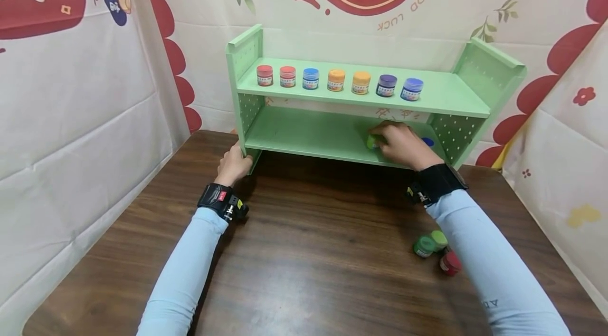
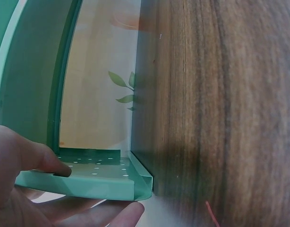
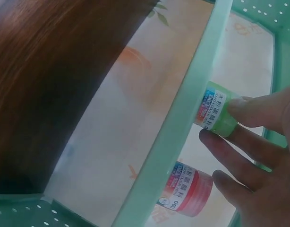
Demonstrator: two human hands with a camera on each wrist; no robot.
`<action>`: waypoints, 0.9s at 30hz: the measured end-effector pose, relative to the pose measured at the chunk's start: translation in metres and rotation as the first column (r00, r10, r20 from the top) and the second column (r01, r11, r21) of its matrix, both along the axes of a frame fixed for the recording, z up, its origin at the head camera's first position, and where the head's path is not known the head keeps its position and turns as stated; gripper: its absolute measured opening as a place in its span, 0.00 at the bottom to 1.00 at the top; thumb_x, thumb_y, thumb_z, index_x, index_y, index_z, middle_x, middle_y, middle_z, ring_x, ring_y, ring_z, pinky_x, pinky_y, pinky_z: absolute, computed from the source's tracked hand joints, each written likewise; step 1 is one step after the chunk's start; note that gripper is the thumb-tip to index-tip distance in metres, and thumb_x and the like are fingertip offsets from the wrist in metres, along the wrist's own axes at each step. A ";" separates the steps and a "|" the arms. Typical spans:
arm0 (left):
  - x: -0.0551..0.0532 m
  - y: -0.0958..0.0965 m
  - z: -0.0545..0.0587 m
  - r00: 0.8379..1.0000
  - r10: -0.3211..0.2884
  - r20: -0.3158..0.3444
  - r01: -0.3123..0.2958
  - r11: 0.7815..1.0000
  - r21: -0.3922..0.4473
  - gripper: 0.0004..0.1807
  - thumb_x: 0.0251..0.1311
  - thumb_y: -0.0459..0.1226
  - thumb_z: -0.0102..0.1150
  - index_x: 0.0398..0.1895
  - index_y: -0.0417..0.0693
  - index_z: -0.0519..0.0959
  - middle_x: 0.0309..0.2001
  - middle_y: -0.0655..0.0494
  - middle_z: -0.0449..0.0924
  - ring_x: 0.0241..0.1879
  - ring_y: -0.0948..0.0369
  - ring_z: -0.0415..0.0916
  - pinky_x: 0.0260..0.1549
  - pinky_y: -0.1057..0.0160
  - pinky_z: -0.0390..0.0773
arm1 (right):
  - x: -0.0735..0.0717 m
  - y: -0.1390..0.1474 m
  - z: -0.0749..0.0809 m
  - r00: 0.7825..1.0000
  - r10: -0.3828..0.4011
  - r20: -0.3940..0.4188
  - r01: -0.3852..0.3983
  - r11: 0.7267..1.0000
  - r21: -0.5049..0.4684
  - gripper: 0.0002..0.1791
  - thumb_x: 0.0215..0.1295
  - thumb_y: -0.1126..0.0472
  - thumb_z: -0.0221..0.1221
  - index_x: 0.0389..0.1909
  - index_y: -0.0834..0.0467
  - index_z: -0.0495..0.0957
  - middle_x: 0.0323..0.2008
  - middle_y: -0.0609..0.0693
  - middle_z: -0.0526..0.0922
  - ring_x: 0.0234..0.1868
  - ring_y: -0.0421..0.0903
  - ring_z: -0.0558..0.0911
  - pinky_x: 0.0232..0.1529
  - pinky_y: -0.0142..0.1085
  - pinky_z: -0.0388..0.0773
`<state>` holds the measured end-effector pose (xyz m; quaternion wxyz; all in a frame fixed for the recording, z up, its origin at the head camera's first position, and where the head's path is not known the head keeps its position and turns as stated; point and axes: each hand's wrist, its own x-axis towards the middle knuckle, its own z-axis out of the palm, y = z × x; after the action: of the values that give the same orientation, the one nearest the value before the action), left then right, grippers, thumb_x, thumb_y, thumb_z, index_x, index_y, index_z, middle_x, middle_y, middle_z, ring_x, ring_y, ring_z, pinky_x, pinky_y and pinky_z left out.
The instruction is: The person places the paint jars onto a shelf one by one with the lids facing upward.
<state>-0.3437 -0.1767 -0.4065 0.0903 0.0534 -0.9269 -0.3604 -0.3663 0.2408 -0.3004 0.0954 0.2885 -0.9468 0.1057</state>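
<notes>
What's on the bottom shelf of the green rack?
The right hand holds a green paint jar there. A red paint jar stands beside it, and a blue lid peeks past the hand. The hand hides whatever is below that lid.

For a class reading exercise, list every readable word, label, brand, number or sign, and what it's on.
"GOOD LUCK": back cloth
"TCH", partly cut off: left cloth
"水粉画颜料": green jar, red jar
"deli", seemingly: red jar
Too small, blurred or cut off: remaining cloth and jar print, left wristband, right sleeve
</notes>
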 end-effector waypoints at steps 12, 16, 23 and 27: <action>-0.002 -0.001 0.000 1.000 0.009 -0.009 -0.009 1.000 0.000 0.20 0.66 0.43 0.48 0.60 0.53 0.72 0.45 0.42 0.78 0.45 0.42 0.76 0.39 0.42 0.74 | 0.033 0.014 -0.005 0.987 -0.063 -0.150 0.030 0.976 -0.215 0.15 0.74 0.63 0.56 0.56 0.60 0.84 0.41 0.62 0.84 0.29 0.52 0.78 0.34 0.46 0.73; 0.000 0.006 0.002 1.000 0.001 -0.017 -0.001 1.000 -0.007 0.19 0.66 0.43 0.49 0.58 0.51 0.73 0.49 0.40 0.80 0.50 0.38 0.79 0.42 0.36 0.76 | 0.063 0.032 -0.015 0.994 0.011 -0.109 -0.037 0.970 -0.241 0.11 0.74 0.63 0.59 0.51 0.59 0.85 0.47 0.56 0.87 0.46 0.53 0.86 0.46 0.51 0.82; 0.000 0.005 0.002 1.000 -0.006 0.001 0.006 1.000 -0.013 0.19 0.65 0.42 0.48 0.57 0.49 0.72 0.44 0.41 0.77 0.44 0.42 0.75 0.40 0.39 0.75 | 0.089 0.066 -0.033 0.971 0.040 0.235 -0.010 0.992 -0.129 0.11 0.71 0.57 0.64 0.52 0.53 0.85 0.43 0.45 0.89 0.43 0.41 0.84 0.43 0.35 0.80; 0.002 0.002 0.001 1.000 0.004 0.008 -0.004 1.000 -0.013 0.18 0.65 0.42 0.47 0.56 0.47 0.72 0.43 0.41 0.77 0.44 0.42 0.75 0.40 0.40 0.74 | 0.084 0.084 -0.045 0.899 0.024 0.436 0.015 0.996 -0.087 0.20 0.67 0.55 0.68 0.57 0.59 0.82 0.48 0.53 0.88 0.46 0.44 0.85 0.45 0.35 0.80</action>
<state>-0.3421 -0.1742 -0.4056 0.0878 0.0560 -0.9294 -0.3541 -0.2821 0.3248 -0.3453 -0.1070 0.2550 -0.9379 0.2095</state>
